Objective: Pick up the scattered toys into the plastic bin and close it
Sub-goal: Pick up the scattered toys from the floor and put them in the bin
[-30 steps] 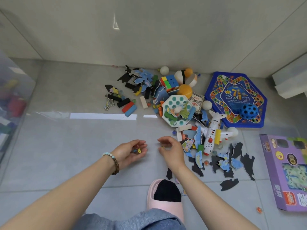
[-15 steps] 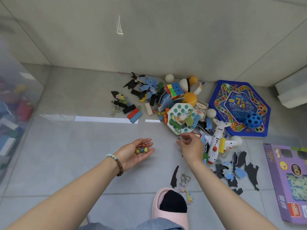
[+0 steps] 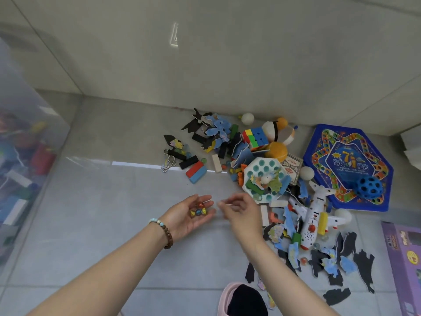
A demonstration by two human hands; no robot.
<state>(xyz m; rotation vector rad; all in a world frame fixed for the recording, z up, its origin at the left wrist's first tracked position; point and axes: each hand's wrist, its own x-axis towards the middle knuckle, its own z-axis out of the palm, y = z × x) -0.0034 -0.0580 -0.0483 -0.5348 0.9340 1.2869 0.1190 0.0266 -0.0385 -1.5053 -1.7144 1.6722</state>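
My left hand (image 3: 182,217) lies palm up over the floor and cups several coloured marbles (image 3: 198,210) in its curled fingers. Just to the right, my right hand (image 3: 241,213) is blurred, its fingertips drawn together near the left palm; what they hold is hidden. A pile of scattered toys spreads at the centre right: puzzle pieces (image 3: 216,131), a colour cube (image 3: 256,137), wooden blocks (image 3: 196,172), an octagonal white toy (image 3: 264,176) and a toy plane (image 3: 314,220). The translucent plastic bin (image 3: 34,133) stands at the left edge with toys inside.
A blue hexagonal game board (image 3: 348,156) carries a blue holed ball (image 3: 369,184). A purple box (image 3: 405,258) lies at the right edge. My foot in a pink slipper (image 3: 225,299) is below the hands. A wall runs behind the pile.
My right hand reached to the pile by the octagonal toy, then came back left beside my left palm. The left hand kept cupping the marbles.
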